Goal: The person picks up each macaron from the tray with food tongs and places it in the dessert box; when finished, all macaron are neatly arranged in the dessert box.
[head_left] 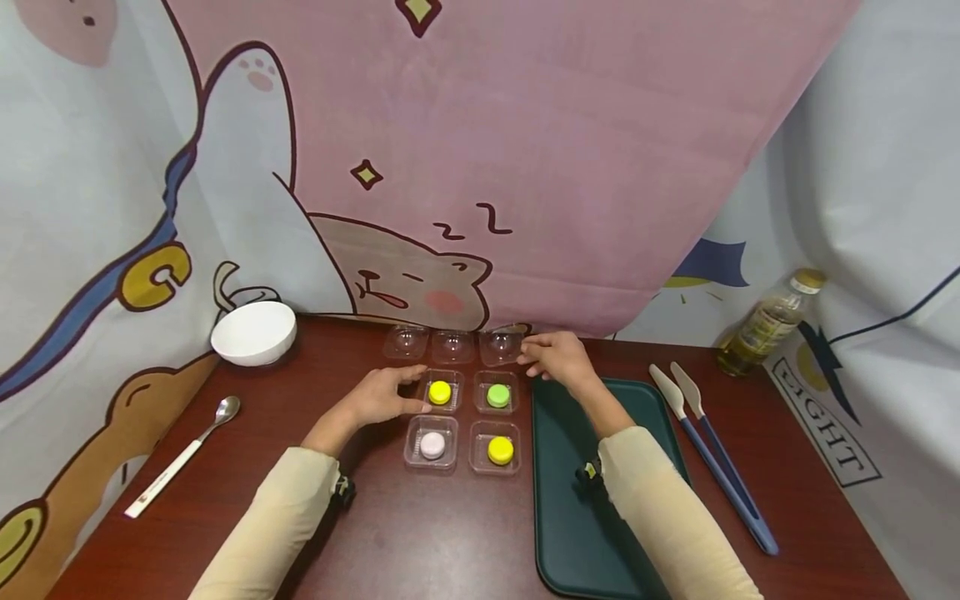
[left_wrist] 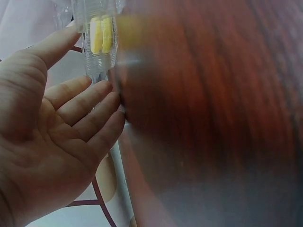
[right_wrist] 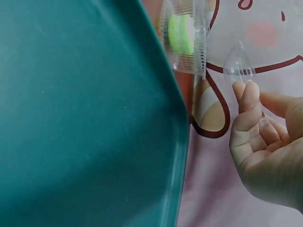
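Nearest on the desk [head_left: 468,533], clear trays [head_left: 418,430] hold a pale macaron [head_left: 432,445] and a yellow macaron [head_left: 500,451]. Just beyond, the left hand [head_left: 379,395] spreads thumb and fingers beside another tray [head_left: 454,406] — perhaps to steady it — and, farther back, the right hand [head_left: 555,358] pinches a clear dome lid [head_left: 498,344], apparently low down to spare the dome.

Behind the far edge of the reddish-brown, wood-grained counter [head_left: 465,542], a pink cloth backdrop [head_left: 600,150] is rising, showing a dozing cartoon animal [head_left: 420,275] and small four-pointed stars [head_left: 367,175]. White printed fabric [head_left: 247,150] is flanking the left edge with a blue band [head_left: 177,177] and yellow bell [head_left: 142,287], while pale fabric [head_left: 885,183] lettered "LIGHT" is hanging in folds along the right edge. Soft light is leaving a dull sheen toward the counter's near edge.
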### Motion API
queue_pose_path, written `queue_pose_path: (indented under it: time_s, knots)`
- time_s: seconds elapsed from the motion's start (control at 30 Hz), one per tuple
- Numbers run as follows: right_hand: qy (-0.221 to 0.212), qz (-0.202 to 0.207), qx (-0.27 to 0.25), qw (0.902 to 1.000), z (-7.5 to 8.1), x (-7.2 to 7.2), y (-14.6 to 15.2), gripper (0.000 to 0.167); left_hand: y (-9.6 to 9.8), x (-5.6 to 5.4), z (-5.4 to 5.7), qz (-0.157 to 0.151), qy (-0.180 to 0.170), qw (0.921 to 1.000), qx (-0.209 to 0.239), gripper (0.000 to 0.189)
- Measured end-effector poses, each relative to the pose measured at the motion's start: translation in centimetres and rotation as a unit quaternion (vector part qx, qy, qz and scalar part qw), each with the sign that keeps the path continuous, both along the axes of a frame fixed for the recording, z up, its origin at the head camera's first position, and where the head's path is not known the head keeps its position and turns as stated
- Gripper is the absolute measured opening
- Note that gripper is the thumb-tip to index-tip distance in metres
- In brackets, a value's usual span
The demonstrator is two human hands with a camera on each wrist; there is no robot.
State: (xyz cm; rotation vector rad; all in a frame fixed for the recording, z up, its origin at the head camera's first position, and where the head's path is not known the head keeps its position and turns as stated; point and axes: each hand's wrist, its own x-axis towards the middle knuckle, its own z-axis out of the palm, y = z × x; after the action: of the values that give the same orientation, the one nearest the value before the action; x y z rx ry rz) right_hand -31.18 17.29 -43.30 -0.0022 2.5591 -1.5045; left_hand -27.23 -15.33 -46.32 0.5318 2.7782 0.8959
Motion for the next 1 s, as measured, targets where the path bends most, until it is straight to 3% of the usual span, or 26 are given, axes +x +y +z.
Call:
queue_pose_path:
  time_s: [0.47,0.67,1.0]
  knots:
    - [0.026,0.026,-0.046,0.9983,1.2,2.0,-0.3,0.033,0.0,-0.1,-0.2,0.006,-0.009,0.9999,0.005,0.075]
    - [0.033,0.018,-0.050,0.9980,1.4,2.5,-0.8,0.032,0.0,-0.1,-0.2,0.008,-0.006,0.9999,0.007,0.074]
    - [0.074,-0.030,-0.025,0.9965,1.4,2.7,-1.5,0.023,0.3,0.0,0.1,0.016,-0.014,0.9997,0.010,0.075]
